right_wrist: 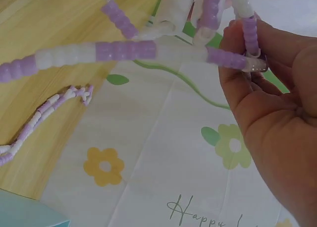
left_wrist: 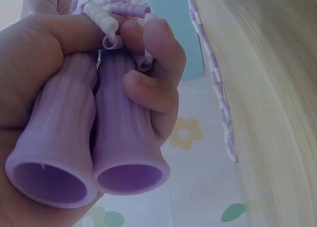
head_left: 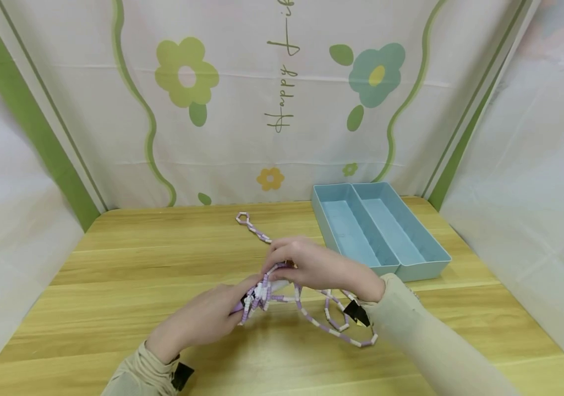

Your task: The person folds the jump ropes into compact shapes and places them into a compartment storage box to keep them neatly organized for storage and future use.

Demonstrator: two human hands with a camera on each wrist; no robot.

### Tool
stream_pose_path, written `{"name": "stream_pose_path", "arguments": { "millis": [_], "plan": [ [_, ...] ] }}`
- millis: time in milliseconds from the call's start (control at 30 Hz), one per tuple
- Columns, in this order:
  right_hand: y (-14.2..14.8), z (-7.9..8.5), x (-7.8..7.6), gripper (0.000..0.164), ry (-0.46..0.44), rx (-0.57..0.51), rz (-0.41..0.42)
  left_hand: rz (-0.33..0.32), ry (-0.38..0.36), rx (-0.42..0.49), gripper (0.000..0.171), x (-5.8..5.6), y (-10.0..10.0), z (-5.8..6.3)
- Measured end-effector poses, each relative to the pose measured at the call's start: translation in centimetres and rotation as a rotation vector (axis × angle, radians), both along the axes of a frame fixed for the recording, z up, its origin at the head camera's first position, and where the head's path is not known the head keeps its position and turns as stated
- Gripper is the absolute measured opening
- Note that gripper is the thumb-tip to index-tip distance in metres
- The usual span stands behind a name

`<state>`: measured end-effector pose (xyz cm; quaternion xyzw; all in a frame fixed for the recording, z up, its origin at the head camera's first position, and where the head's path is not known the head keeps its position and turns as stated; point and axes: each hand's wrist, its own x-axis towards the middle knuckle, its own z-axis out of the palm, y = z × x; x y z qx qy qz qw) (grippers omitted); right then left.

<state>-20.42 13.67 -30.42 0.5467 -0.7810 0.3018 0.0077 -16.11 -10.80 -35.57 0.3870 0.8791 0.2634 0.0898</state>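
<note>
A jump rope with purple and white beads (head_left: 332,331) is partly bunched above the table. My left hand (head_left: 200,316) grips its two purple ribbed handles (left_wrist: 130,125) side by side, their flared open ends facing the camera in the left wrist view. Just beyond the fingers, several strands of beads crowd together. My right hand (head_left: 311,265) pinches a beaded strand (right_wrist: 228,57) between thumb and fingers, close beside the bunch. One doubled end of the rope (head_left: 252,226) lies on the table past the right hand, and more loops hang or lie beneath the right wrist.
Two light blue trays (head_left: 343,220) stand side by side at the back right of the wooden table (head_left: 128,258). Behind the table hangs a white cloth (head_left: 242,137) with printed flowers. Black straps circle both sleeves near the wrists.
</note>
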Motion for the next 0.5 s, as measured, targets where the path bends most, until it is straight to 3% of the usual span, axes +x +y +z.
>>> {"name": "stream_pose_path", "arguments": {
  "millis": [267,500],
  "plan": [
    [0.16,0.17,-0.27,0.012,-0.047,0.029,0.016,0.004,0.031,-0.019,0.067,0.04,0.15,0.05],
    [-0.12,-0.01,-0.71,0.014,-0.067,0.018,0.034,-0.056,-0.026,0.017,0.044,0.06,0.35,0.05]
  ]
}}
